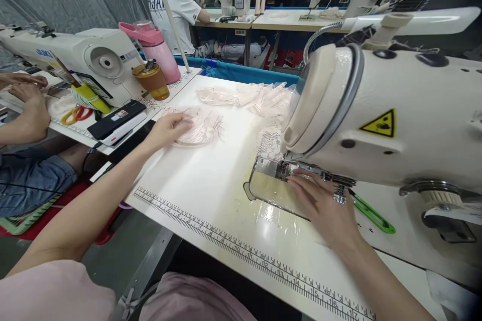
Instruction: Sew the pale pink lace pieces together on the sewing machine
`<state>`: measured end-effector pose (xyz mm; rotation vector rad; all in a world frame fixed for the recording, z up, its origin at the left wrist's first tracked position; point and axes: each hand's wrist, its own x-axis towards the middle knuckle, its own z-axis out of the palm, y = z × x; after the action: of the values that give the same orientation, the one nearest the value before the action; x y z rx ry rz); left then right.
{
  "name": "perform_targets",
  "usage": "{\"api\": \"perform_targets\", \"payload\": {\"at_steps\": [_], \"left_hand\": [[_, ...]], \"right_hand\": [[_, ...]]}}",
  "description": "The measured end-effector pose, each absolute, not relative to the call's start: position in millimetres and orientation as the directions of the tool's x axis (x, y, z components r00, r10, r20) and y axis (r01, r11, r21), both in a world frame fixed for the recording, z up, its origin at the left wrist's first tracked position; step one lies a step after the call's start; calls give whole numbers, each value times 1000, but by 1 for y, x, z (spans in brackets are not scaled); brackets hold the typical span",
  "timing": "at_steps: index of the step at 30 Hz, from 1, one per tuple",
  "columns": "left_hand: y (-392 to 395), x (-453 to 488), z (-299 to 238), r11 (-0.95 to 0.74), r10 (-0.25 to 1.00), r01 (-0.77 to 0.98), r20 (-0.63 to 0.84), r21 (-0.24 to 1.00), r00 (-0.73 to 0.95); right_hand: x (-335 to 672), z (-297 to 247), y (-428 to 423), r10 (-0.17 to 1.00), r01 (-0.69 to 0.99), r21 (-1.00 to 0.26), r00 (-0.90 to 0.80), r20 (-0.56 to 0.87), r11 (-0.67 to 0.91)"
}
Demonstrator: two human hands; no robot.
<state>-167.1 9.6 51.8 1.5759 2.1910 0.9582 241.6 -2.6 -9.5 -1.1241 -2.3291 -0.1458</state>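
My left hand (171,129) reaches over a small pile of pale pink fabric pieces (201,128) with loose threads, at the left of the white sewing table. Its fingers bend down over the pile and are blurred, so whether they grip a piece is not visible. My right hand (326,205) is beside the presser foot of the sewing machine (376,105), its fingers stretched out and apart near the needle plate (267,168). Nothing shows in it. More pale pink fabric (259,98) lies bunched along the table's far side.
Green thread snips (372,213) lie right of my right hand. A printed ruler (241,251) runs along the front edge. At left stand an amber cup (152,80), a pink bottle (161,55) and another machine (94,60), where a co-worker's hands (28,93) are.
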Motion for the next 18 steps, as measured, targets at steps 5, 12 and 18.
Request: {"api": "perform_targets", "payload": {"at_steps": [5,12,18], "left_hand": [[8,-165,42,-15,980,778,163,628,-113],[-1,-126,47,-49,934,891,337,450,-119],[5,-81,37,-29,948,999,317,17,22]], "right_hand": [[241,-9,-3,678,755,-100,-512,528,648],[240,-8,0,682,731,-154,-508,526,664],[238,-3,-1,669,733,-130,-514,536,668]]}}
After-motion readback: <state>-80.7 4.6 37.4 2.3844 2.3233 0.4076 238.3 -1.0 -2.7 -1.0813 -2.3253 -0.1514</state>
